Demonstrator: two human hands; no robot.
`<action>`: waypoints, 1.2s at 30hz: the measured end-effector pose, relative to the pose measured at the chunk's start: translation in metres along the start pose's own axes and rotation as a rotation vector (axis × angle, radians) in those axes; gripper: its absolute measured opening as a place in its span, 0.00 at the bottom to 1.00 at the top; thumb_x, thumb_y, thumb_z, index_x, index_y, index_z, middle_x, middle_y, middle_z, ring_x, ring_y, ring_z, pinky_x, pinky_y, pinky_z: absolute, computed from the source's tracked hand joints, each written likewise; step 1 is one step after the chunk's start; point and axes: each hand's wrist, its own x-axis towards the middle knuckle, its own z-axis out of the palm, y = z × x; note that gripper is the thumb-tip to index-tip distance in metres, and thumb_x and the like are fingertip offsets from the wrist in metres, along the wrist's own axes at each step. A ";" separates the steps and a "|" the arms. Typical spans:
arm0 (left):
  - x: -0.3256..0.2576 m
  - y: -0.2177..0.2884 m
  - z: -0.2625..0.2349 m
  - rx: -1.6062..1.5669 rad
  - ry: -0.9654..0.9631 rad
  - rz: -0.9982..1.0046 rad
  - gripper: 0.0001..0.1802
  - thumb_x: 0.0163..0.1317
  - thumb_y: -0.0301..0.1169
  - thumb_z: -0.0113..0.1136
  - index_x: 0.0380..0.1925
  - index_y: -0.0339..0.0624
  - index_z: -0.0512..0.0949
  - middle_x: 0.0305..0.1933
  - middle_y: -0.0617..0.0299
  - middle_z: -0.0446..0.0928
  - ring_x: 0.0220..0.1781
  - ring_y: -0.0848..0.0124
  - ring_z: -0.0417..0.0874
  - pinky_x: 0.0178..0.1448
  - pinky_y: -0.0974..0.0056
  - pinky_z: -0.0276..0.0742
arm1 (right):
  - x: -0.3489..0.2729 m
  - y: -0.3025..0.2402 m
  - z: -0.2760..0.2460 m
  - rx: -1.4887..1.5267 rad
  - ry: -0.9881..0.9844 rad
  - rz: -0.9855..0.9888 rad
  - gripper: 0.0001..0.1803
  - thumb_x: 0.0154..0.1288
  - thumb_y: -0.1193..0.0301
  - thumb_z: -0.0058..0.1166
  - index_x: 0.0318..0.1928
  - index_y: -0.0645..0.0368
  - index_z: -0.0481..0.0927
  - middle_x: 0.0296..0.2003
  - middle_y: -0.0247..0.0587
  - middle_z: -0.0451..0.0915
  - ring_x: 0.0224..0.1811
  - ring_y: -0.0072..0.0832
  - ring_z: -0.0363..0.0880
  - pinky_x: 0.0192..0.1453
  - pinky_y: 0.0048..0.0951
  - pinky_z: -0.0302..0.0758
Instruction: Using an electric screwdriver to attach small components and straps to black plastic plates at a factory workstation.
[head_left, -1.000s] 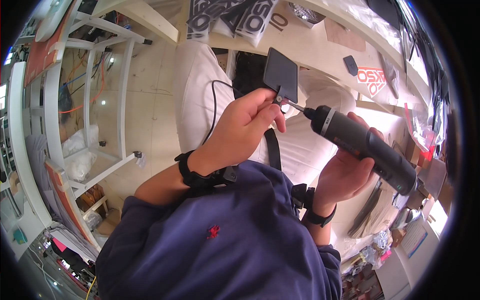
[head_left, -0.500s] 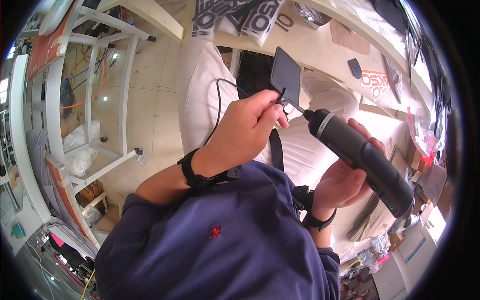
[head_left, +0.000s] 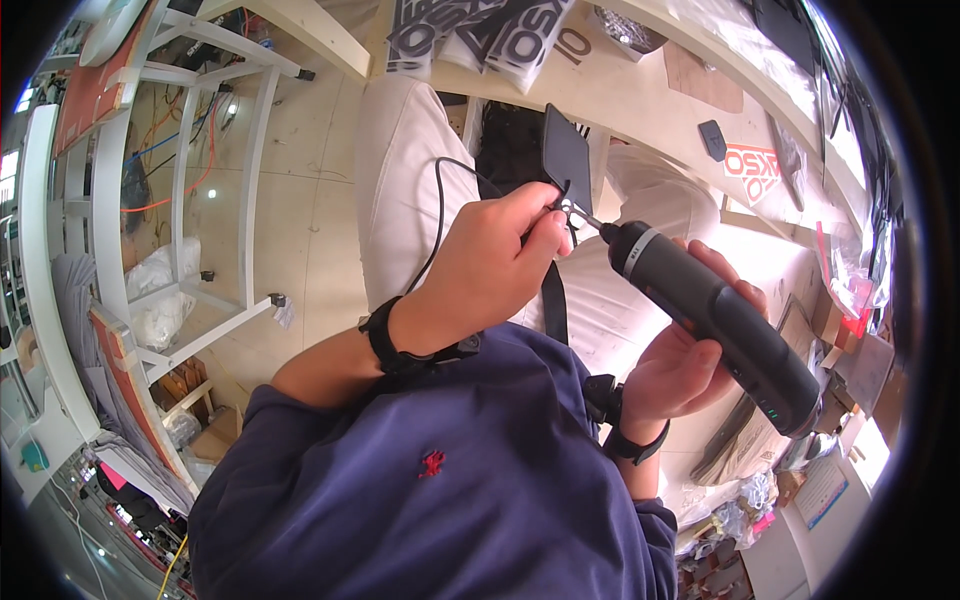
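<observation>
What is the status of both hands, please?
Left hand pinching small fitting by dark panel. Right hand gripping black electric screwdriver, bit at fitting. Black cable left of left hand, away from bit.

The left hand (head_left: 485,248) covers part of the small fitting (head_left: 567,204) in its pinch; the screwdriver (head_left: 695,295) hides part of the right hand (head_left: 672,376); beyond the left hand, bags (head_left: 520,45) are cut off by the top edge

Pale tiled floor (head_left: 310,225), small spots of reflected light (head_left: 211,193). White metal frame (head_left: 262,190) on left, black feet (head_left: 277,300) at leg ends, reddish-brown panel (head_left: 97,103) beside. Pale wooden bench (head_left: 630,105) across top. White glare (head_left: 765,255) at right.
</observation>
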 end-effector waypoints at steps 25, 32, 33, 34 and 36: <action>-0.002 -0.015 -0.008 0.234 -0.148 0.130 0.07 0.67 0.23 0.50 0.37 0.29 0.76 0.32 0.52 0.86 0.30 0.69 0.88 0.36 0.66 0.83 | -0.002 -0.001 -0.014 -0.043 -0.248 -0.062 0.33 0.68 0.52 0.58 0.59 0.62 0.60 0.48 0.66 0.80 0.48 0.45 0.83 0.54 0.39 0.79; -0.002 -0.017 -0.007 0.188 -0.139 0.117 0.08 0.67 0.22 0.50 0.35 0.28 0.76 0.31 0.53 0.85 0.29 0.71 0.87 0.34 0.68 0.83 | 0.000 -0.003 -0.013 -0.057 -0.259 -0.040 0.33 0.68 0.52 0.58 0.59 0.62 0.61 0.49 0.66 0.79 0.50 0.45 0.82 0.54 0.39 0.79; -0.002 -0.017 -0.007 0.183 -0.140 0.116 0.08 0.67 0.22 0.50 0.35 0.27 0.76 0.31 0.53 0.85 0.28 0.72 0.87 0.34 0.69 0.83 | 0.001 -0.004 -0.012 -0.111 -0.282 -0.076 0.32 0.70 0.50 0.53 0.59 0.62 0.61 0.48 0.66 0.79 0.49 0.45 0.82 0.54 0.40 0.79; -0.002 -0.017 -0.007 0.183 -0.140 0.116 0.08 0.67 0.22 0.50 0.35 0.27 0.76 0.31 0.53 0.85 0.28 0.72 0.87 0.34 0.69 0.83 | 0.002 -0.004 -0.011 -0.167 -0.305 -0.111 0.32 0.72 0.47 0.47 0.59 0.63 0.62 0.47 0.66 0.79 0.48 0.46 0.82 0.54 0.41 0.80; -0.002 -0.016 -0.007 0.178 -0.151 0.110 0.08 0.67 0.22 0.50 0.35 0.27 0.77 0.31 0.53 0.85 0.28 0.72 0.87 0.34 0.69 0.83 | 0.000 -0.005 -0.010 -0.174 -0.291 -0.117 0.32 0.72 0.47 0.47 0.59 0.63 0.62 0.47 0.66 0.79 0.48 0.45 0.82 0.54 0.40 0.80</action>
